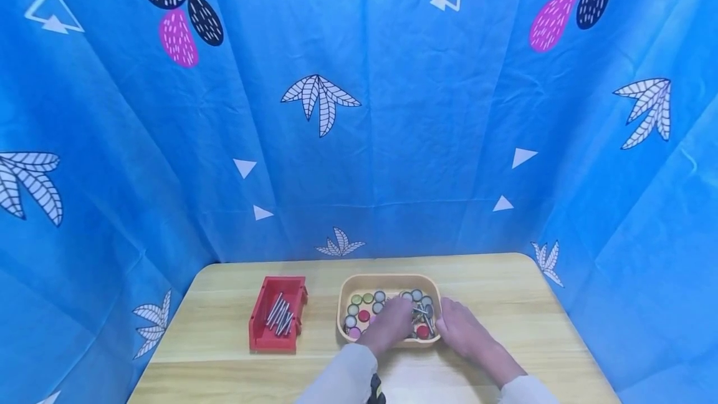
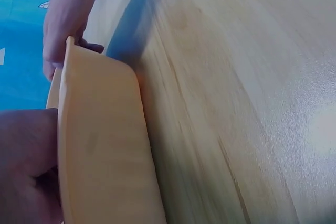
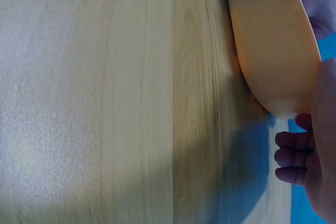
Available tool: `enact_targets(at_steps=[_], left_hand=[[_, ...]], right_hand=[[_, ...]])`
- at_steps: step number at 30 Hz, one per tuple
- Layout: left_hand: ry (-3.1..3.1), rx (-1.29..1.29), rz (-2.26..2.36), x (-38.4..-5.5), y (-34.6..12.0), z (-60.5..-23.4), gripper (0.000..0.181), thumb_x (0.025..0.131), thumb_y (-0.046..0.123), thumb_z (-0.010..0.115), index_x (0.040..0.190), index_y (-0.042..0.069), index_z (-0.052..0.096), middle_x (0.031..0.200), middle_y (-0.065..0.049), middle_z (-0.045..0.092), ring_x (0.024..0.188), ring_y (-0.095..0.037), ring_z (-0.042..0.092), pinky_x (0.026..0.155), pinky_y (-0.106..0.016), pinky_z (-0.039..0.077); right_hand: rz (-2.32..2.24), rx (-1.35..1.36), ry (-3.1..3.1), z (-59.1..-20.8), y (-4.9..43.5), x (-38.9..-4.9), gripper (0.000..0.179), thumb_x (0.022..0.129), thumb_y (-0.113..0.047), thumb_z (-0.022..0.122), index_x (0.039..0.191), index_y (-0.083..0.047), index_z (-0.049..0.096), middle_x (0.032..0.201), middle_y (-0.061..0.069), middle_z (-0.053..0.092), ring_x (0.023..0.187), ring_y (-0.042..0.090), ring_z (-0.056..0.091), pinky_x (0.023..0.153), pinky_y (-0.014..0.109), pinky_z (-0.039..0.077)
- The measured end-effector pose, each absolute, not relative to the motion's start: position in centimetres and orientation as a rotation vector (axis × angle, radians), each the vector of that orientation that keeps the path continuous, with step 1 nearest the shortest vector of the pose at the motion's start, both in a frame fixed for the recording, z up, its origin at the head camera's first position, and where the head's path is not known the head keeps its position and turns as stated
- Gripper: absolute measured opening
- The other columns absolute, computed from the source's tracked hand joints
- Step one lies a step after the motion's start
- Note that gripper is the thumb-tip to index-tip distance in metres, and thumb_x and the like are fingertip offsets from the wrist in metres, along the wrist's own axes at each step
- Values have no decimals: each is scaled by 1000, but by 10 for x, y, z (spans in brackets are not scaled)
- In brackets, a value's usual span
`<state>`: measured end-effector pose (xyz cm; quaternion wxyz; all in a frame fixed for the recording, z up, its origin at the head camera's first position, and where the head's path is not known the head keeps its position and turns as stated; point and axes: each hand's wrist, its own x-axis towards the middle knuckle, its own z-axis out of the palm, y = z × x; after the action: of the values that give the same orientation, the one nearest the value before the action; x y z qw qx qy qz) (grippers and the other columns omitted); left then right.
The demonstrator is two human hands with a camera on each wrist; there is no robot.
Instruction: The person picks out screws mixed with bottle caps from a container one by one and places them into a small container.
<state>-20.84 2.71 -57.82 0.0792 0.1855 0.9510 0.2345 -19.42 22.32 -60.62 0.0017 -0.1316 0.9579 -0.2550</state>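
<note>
While the person's left hand (image 1: 392,320) reaches down into a shallow, cream-coloured tray (image 1: 389,278) with rounded corners, the right hand (image 1: 459,329) grips the tray's right end, part of it over the rim and fingers outside the wall. The tray sits on a pale wooden table (image 1: 505,304), to the right of a red plastic bin (image 1: 273,345) holding silvery metal bolts (image 1: 280,315). Inside the tray, loose metal screws (image 1: 422,311) lie among round green, grey, red and pink caps (image 1: 364,315); I cannot tell whether the left fingers are apart or closed on something. To pick well here, I'd say, take one shank at a time, lift it straight up so no cap rides along, and brace without tipping. Only the head view shows the contents and the bin; the right wrist view reveals curled fingertips by the tray's corner, which the head view hides.
</note>
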Motion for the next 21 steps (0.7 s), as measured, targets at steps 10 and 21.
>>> enact_targets(at_steps=[10, 21], left_hand=[[2810, 556, 837, -215, 15, -579, 34, 89, -6, 59, 60, 11, 54, 54, 6, 42, 47, -8, 38, 40, -21, 34], [2859, 586, 824, -218, -1, -570, 36, 96, 2, 64, 62, 12, 54, 64, 6, 46, 55, -6, 42, 49, -19, 37]], right_hand=[[-823, -378, 2992, -611, 224, -197, 29, 100, -18, 52, 122, -3, 61, 86, -7, 57, 79, 9, 50, 78, 33, 50], [-826, -405, 3002, -612, 223, -196, 32, 100, -16, 53, 126, 0, 61, 88, -8, 59, 81, 8, 51, 80, 34, 51]])
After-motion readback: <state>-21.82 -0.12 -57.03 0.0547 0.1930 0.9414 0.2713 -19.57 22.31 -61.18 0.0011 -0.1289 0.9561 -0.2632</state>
